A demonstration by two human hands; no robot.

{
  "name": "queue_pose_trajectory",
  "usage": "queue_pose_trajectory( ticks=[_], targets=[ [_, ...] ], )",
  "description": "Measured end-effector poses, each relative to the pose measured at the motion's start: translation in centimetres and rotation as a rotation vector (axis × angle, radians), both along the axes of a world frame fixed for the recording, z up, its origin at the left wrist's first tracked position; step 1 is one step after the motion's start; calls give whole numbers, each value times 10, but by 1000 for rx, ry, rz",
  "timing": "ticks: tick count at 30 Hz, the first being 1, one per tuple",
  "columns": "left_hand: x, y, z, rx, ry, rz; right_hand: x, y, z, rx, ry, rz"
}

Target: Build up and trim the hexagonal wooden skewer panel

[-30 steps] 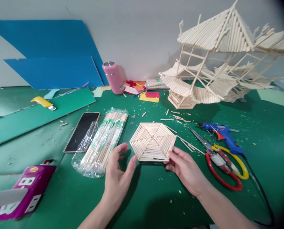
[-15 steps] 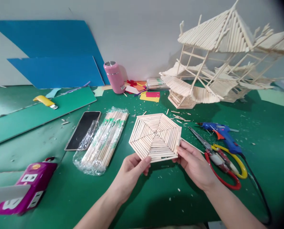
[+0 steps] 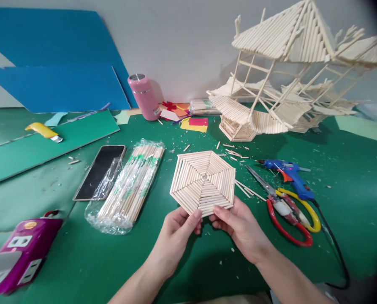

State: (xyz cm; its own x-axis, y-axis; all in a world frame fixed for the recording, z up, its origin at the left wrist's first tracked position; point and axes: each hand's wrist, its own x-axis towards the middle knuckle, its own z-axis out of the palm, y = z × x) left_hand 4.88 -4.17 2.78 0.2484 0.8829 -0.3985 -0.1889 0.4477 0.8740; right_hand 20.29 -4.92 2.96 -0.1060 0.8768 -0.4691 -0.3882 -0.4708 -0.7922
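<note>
a flat hexagon of pale wooden sticks (image 3: 204, 181), six wedges of parallel rows meeting at the middle, is held face up by its near side.

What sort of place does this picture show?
Probably a craft workspace: a pale hexagonal wooden-stick panel, a blue plastic glue gun and a roofed wooden-stick model suggest this.

Left of the hexagonal pale wooden-stick panel (image 3: 203, 185) lies a clear plastic stick packet (image 3: 131, 183) — on the panel's right, red-and-yellow-handled metal scissors (image 3: 283, 207), with a blue plastic glue gun (image 3: 292, 170) behind.
</note>
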Motion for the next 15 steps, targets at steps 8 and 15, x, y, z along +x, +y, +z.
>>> queue_pose_trajectory(
  ticks=[8,15],
  targets=[
    [4,-5,1,75,74,49,-6,-1,-3,73,-12,-34],
    [6,-6,6,-19,-48,58,-8,-3,-4,143,110,-63]
  ],
)
